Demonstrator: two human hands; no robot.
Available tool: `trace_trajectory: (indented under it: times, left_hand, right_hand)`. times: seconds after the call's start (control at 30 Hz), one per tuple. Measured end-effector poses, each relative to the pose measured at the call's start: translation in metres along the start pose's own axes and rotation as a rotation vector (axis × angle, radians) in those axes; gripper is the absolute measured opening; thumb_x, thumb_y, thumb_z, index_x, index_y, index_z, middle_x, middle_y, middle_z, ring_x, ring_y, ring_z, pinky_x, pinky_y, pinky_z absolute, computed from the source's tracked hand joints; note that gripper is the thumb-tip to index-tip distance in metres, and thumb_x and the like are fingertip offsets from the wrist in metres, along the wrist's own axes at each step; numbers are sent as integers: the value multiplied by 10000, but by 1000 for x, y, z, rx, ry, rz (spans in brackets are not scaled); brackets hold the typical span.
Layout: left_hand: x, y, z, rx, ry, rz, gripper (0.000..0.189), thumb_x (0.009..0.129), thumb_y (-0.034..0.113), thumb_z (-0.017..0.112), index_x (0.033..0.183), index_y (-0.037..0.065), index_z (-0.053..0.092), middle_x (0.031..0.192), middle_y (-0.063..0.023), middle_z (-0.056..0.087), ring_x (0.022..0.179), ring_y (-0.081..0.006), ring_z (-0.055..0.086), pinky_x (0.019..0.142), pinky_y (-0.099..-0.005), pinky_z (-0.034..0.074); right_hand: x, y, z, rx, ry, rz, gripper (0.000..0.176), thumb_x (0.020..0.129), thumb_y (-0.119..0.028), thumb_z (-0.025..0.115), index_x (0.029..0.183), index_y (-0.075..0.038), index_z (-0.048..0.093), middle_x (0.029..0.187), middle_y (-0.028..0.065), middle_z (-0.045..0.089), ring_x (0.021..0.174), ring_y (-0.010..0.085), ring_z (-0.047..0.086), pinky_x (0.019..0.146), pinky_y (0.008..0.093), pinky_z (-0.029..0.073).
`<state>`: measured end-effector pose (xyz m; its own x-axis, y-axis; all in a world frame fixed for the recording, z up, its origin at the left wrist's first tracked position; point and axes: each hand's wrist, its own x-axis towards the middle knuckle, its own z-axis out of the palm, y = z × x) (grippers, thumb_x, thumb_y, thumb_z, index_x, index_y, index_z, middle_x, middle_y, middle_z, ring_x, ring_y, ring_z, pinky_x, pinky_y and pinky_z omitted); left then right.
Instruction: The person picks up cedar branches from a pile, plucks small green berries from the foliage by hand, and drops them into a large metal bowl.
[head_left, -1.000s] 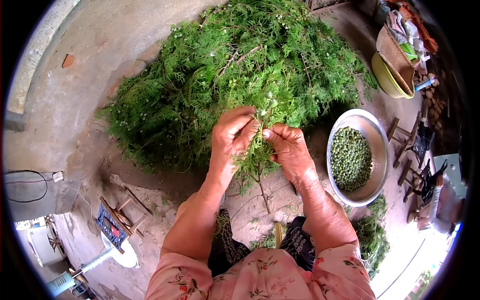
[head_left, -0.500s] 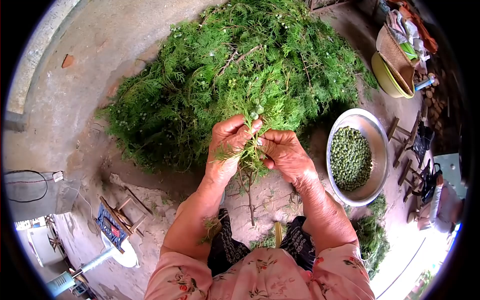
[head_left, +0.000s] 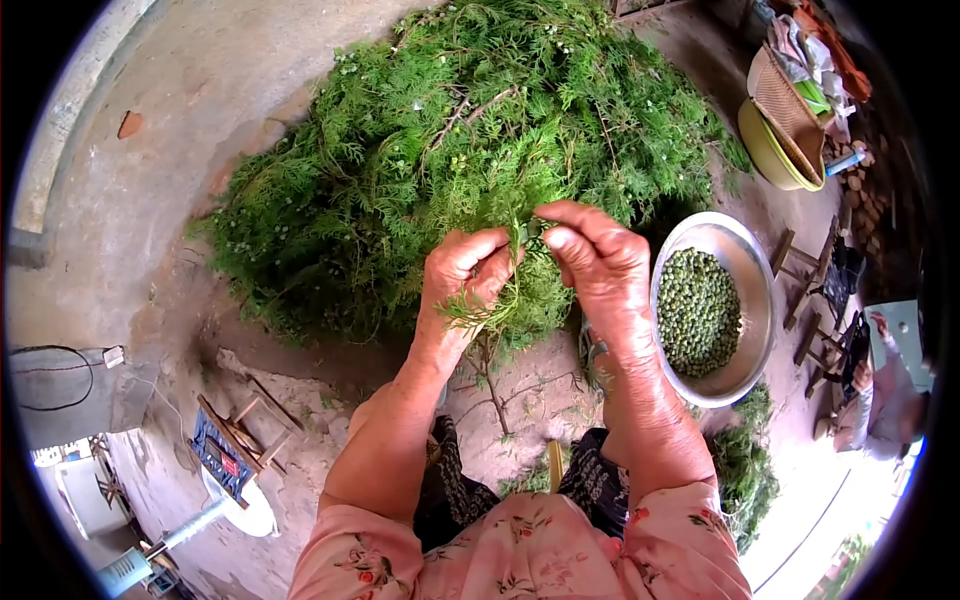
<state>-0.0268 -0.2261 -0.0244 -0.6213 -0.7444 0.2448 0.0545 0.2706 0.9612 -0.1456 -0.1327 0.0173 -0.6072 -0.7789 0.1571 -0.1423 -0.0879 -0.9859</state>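
Between my hands is a leafy green sprig (head_left: 487, 355), its bare brown stem hanging down toward my knees. My left hand (head_left: 468, 272) is closed around its upper part. Just right of it, my right hand (head_left: 603, 262) pinches at the sprig's tip with thumb and forefinger; what lies between those fingertips is too small to name. Behind both hands spreads a large heap of green branches (head_left: 400, 170). A metal basin (head_left: 757, 300) stands to the right of my right forearm, partly filled with small round green cones (head_left: 697, 315).
A yellow-green basin (head_left: 760, 150) with a wicker basket (head_left: 785, 100) sits at the upper right. Small wooden stools (head_left: 822, 350) and a seated person (head_left: 885, 400) are at the right. More cut greenery (head_left: 745, 480) lies below the metal basin; a stool (head_left: 235, 450) stands lower left.
My right hand has moved up and slightly right, from the sprig's middle to its tip. The round green cones seen at the tip before no longer show. The person at the right has raised an arm.
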Motion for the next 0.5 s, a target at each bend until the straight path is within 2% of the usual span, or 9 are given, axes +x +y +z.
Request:
trace_trajectory:
  times: [0.07, 0.1, 0.17, 0.23, 0.3, 0.37, 0.43, 0.47, 0.5]
  left_hand:
    - [0, 2, 0, 68, 13, 19, 130, 757, 99, 670, 769, -9, 598, 657, 4, 478, 585, -68, 417, 503, -232, 328]
    - [1, 2, -2, 68, 12, 19, 130, 757, 99, 670, 769, -9, 598, 657, 4, 478, 585, -68, 417, 503, -232, 328]
    - [2, 0, -8, 302, -107, 164, 215, 747, 120, 669, 652, -3, 520, 608, -3, 414, 566, -87, 372, 496, -262, 308]
    - [2, 7, -5, 326, -104, 148, 248, 744, 118, 661, 624, 1, 479, 594, -6, 388, 564, -95, 355, 497, -273, 301]
    - [2, 15, -2, 351, -100, 133, 283, 741, 116, 653, 596, 5, 437, 580, -10, 362, 561, -103, 339, 499, -285, 293]
    - [-1, 20, 1, 164, -79, 27, 216, 737, 82, 639, 619, 0, 478, 597, 3, 375, 569, -95, 350, 510, -273, 305]
    - [-1, 24, 3, 105, -77, 17, 165, 743, 68, 628, 648, -1, 512, 613, 12, 391, 574, -89, 361, 517, -261, 310]
    - [-2, 25, 4, 48, -74, 6, 116, 750, 53, 617, 676, -1, 547, 629, 22, 407, 578, -84, 371, 524, -250, 314]
    - [-4, 18, 9, -179, -14, -72, 65, 761, 60, 630, 760, 0, 604, 668, 36, 446, 600, -63, 397, 538, -228, 318]
  right_hand:
    - [0, 6, 2, -90, -80, -58, 214, 765, -97, 642, 962, -19, 623, 883, 76, 639, 768, 128, 583, 690, 253, 470]
    - [-1, 7, 4, -70, -91, -48, 223, 748, -108, 654, 943, -5, 621, 912, 103, 640, 804, 147, 603, 716, 262, 477]
    - [-1, 9, 5, -107, -108, -98, 222, 745, -110, 656, 936, -2, 621, 900, 105, 641, 792, 155, 604, 709, 265, 478]
    - [0, 14, 5, -121, -122, -167, 206, 745, -97, 654, 919, 8, 621, 874, 113, 643, 770, 180, 609, 693, 273, 481]
    - [-2, 16, 6, -88, -104, -169, 188, 752, -89, 650, 905, 15, 620, 847, 99, 643, 744, 166, 604, 677, 268, 479]
    - [-4, 13, 8, -55, -85, -171, 169, 759, -81, 645, 891, 22, 619, 819, 85, 643, 719, 152, 599, 662, 263, 476]
    - [-5, 2, 10, 205, -61, 41, 126, 787, -100, 632, 855, 6, 622, 691, 34, 607, 577, 95, 541, 531, 215, 436]
    - [-5, -3, 8, 205, -61, 41, 126, 787, -100, 632, 855, 6, 622, 691, 34, 607, 577, 95, 541, 531, 215, 436]
    - [-4, -7, 5, 262, -46, 187, 126, 803, -128, 622, 853, -12, 622, 635, 8, 568, 517, 66, 484, 468, 193, 381]
